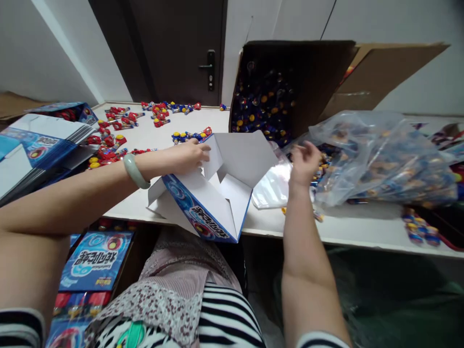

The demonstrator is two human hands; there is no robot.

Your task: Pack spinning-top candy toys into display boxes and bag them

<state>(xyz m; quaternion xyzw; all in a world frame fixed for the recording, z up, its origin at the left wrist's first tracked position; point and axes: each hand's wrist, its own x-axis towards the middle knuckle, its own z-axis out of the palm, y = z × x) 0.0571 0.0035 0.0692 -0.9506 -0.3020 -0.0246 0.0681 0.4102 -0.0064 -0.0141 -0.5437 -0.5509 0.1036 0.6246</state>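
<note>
Head view — blue box (213, 195) between left fingers (201, 151), curled round its edge, and right fingers (313, 152) — half-spread, empty.

The one view looks from the person's own head, facing forward and tilted down. The black-and-white striped cloth garment (232, 309) shows at the bottom edge, close under the lens. The open blue-and-white cardboard box (197, 210) sits near the middle, with the flat dark brown door (174, 48) farther off at the top. The wide field reaches from stacked blue-and-white printed cardboard (39, 145) at left to the filled translucent plastic bag (366, 145) at right.
</note>
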